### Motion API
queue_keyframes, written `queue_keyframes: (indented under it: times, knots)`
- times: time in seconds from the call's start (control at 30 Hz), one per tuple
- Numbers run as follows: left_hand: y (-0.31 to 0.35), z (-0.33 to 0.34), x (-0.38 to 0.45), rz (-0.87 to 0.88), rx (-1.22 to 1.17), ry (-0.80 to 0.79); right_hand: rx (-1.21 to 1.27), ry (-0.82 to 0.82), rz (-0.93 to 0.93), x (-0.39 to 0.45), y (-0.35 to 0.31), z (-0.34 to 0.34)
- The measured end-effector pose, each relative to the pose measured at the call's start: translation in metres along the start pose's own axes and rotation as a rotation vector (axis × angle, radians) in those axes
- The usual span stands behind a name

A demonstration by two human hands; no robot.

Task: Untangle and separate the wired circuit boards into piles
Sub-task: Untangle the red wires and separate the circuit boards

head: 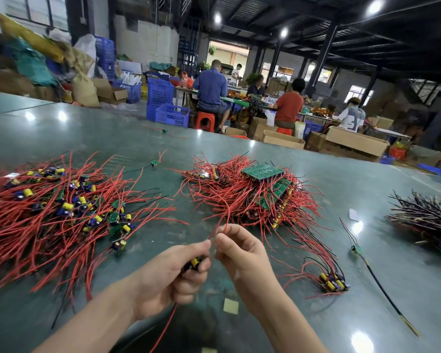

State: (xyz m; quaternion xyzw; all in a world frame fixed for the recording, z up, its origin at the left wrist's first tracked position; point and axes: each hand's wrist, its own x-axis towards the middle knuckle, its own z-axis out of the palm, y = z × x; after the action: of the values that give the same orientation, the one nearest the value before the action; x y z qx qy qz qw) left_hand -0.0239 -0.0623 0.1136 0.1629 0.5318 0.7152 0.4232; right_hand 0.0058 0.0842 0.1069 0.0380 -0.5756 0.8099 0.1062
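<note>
Two hands [204, 261] pinching red wire [220, 225], mid-table [163, 138]

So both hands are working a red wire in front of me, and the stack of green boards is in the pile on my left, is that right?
Not quite. The head view shows the stack of green boards in the middle pile, ahead and slightly right. The left pile is loose boards and red wire. Left hand and right hand do work a red wire.
</note>
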Motion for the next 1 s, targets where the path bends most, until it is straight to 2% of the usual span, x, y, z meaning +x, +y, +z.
queue_keyframes:
  times: [0.07,0.2,0.33,0.47,0.73,0.9,1.0]
  knots:
    - [0.000,0.000,0.000,-0.010,0.028,-0.005,0.068,-0.010,0.027,0.000,-0.002,0.000]
    - [0.002,-0.004,-0.003,-0.071,-0.019,-0.139,0.148,-0.054,0.056,-0.001,-0.001,0.003]
    - [0.002,-0.006,-0.004,-0.111,-0.072,-0.209,0.033,-0.010,-0.068,-0.001,-0.001,0.005]
    - [0.001,-0.004,-0.002,-0.097,-0.072,-0.153,-0.161,0.131,-0.217,-0.004,0.005,0.006]
    - [0.000,-0.005,0.000,-0.101,-0.036,-0.067,-0.188,0.212,-0.169,0.000,-0.008,-0.003]
    - [-0.010,0.005,0.002,-0.100,0.203,-0.060,-0.271,0.373,-0.242,-0.006,0.005,0.006]
    - [-0.013,0.008,0.002,-0.076,0.215,-0.038,-0.291,0.399,-0.240,-0.005,0.009,0.006]
